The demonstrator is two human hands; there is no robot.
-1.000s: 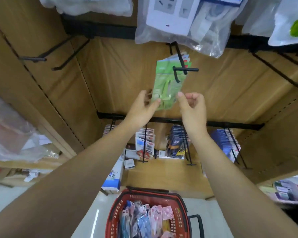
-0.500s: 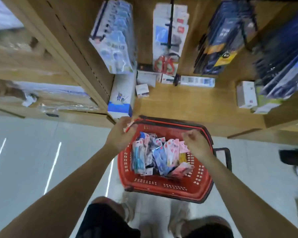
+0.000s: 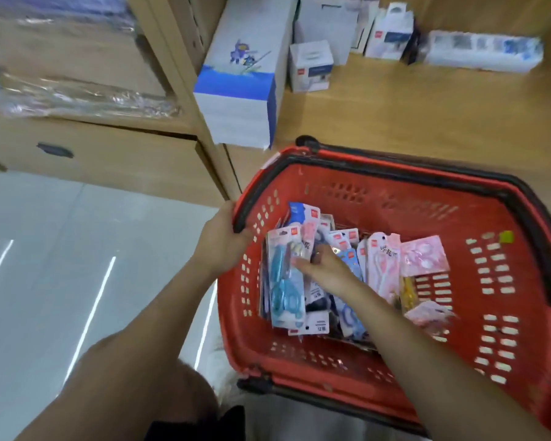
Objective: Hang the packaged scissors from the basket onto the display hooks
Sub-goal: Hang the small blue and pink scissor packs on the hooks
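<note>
Where the goods lie: the packaged scissors, flat card-and-blister packs in blue, white and pink, stand and lean in a loose bunch inside the red perforated plastic basket with black rim handles, just in front of the wooden shelf.
Left grip: the left hand is curled round the basket's left rim and holds it.
Right grip: the right hand is down among the packs, thumb laid on the blue-scissors pack, fingers buried behind it. Whether they pinch a card I cannot tell.
Handling: probably light, with stiff card backs and slick clear fronts. The packs will likely slide over one another and catch at the corners.
Where to take hold: best judged at the card's top edge beside the hang hole, thumb in front and fingers behind, leaving the hole free for the hook.
Labels: a small red square logo sits on the card headers, its lettering too blurred to read.
Shelf box: the tall white-and-blue cardboard box bears a blue cartoon figure and no legible words.
</note>
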